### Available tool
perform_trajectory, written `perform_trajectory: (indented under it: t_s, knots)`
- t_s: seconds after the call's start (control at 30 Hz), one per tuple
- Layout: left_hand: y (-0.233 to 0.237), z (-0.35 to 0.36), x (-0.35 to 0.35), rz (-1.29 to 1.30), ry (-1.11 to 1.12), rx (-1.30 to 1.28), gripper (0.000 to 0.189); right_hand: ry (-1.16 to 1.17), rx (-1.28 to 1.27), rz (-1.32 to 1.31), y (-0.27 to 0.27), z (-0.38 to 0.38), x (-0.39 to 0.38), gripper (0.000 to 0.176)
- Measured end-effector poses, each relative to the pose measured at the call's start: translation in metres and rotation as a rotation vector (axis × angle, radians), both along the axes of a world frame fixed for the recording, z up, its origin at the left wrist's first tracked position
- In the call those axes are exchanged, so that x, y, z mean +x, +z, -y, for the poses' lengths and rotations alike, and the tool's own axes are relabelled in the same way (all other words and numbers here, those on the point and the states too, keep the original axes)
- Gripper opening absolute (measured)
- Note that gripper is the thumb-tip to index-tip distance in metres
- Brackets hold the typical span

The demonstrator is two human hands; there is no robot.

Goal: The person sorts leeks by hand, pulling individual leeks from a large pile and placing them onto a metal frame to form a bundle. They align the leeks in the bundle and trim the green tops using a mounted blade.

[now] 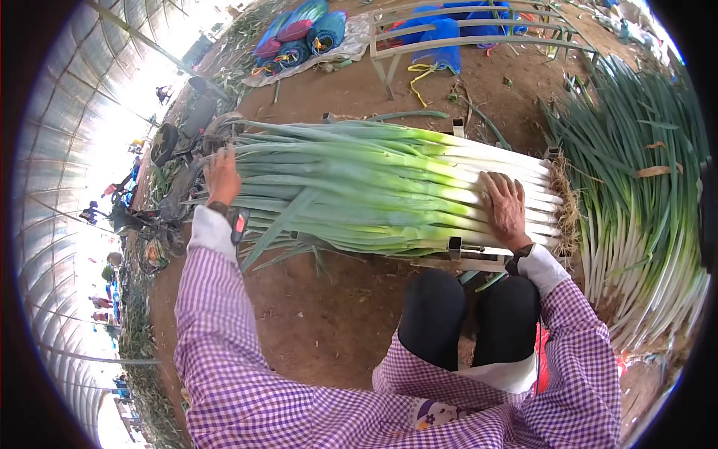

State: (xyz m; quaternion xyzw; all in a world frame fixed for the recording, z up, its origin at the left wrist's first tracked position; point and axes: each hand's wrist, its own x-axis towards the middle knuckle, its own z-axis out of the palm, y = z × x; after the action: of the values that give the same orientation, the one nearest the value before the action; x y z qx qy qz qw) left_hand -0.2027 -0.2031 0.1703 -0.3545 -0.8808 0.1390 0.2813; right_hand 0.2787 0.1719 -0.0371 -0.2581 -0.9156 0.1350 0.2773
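Note:
A thick bundle of green onions [359,183] lies sideways in front of me on a low frame [464,264], green leaves to the left, white stems and roots to the right. My right hand [503,209] rests palm down on the white stems, its fingers laid over them. At the far left end, my left hand [222,177] is against the leaf tips with its fingers extended; its palm side is hidden. Neither hand is wrapped around anything that I can see.
A large pile of green onions [636,194] lies on the right. Beyond the bundle stands a metal rack [479,45] with blue net bags [441,46]. Rolled colored bags [299,37] lie on a sheet at the back. Leaf scraps [138,337] line the left side.

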Motion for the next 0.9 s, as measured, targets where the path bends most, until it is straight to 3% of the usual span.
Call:
perform_trajectory:
  t_s: [0.1, 0.17, 0.23, 0.33, 0.43, 0.63, 0.73, 0.77, 0.9]
  knots:
    - [0.025, -0.006, 0.068, 0.022, -0.246, 0.309, 0.049, 0.007, -0.013, -0.005, 0.002, 0.0, 0.001, 0.046]
    - [0.032, -0.014, 0.149, 0.369, -0.104, 0.384, 0.05, 0.011, -0.013, -0.011, 0.001, -0.001, 0.0, 0.046]
    - [0.008, -0.006, 0.185, 0.423, -0.168, 0.264, 0.046, 0.008, -0.006, -0.011, -0.002, -0.002, 0.001, 0.046]
    - [-0.018, 0.007, 0.178, 0.566, -0.02, 0.181, 0.036, 0.009, 0.002, -0.002, -0.005, -0.001, 0.001, 0.046]
    - [-0.011, 0.006, 0.133, 0.589, -0.168, 0.269, 0.025, -0.002, -0.006, 0.003, -0.003, -0.002, 0.0, 0.046]
    - [0.001, -0.034, 0.056, 0.589, -0.034, 0.13, 0.024, 0.007, -0.016, 0.009, -0.002, -0.003, 0.001, 0.046]
    - [-0.029, -0.03, 0.024, 0.313, -0.102, -0.014, 0.025, 0.007, -0.023, 0.007, -0.001, -0.002, 0.001, 0.046]
    - [-0.035, -0.03, 0.019, 0.413, 0.014, -0.041, 0.026, 0.006, -0.025, 0.01, -0.001, -0.002, 0.0, 0.046]
    - [-0.054, -0.011, 0.003, 0.258, -0.045, -0.024, 0.029, -0.007, -0.019, -0.012, 0.0, -0.002, 0.001, 0.045]
